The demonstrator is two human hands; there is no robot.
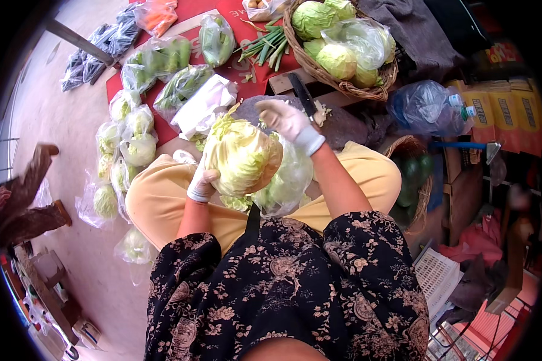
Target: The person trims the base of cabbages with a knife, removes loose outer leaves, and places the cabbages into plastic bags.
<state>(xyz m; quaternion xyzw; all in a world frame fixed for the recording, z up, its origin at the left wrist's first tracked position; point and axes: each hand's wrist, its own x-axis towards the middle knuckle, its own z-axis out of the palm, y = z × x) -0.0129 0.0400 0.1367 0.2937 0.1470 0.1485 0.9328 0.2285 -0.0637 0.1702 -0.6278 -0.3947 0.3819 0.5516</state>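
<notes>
My left hand [202, 184], in a white glove, grips a head of iceberg lettuce [241, 155] from its left side and below, above my lap. My right hand [287, 122], also gloved, is raised beyond the lettuce on the right, its fingers partly curled and holding nothing that I can see. Close behind that hand lies a knife with a dark blade [301, 92], its handle end near the wrist. Between my knees a clear plastic bag [289, 180] holds pale green leaves. A stack of white bags [205, 106] lies just past the lettuce.
A wicker basket [343, 85] of lettuce heads stands ahead right. Bagged lettuces [137, 149] line the floor at left. Bagged green vegetables [156, 63] and green onions [268, 45] rest on a red cloth [235, 22]. Large plastic bottles [427, 108] are at right. Someone's legs [31, 203] show far left.
</notes>
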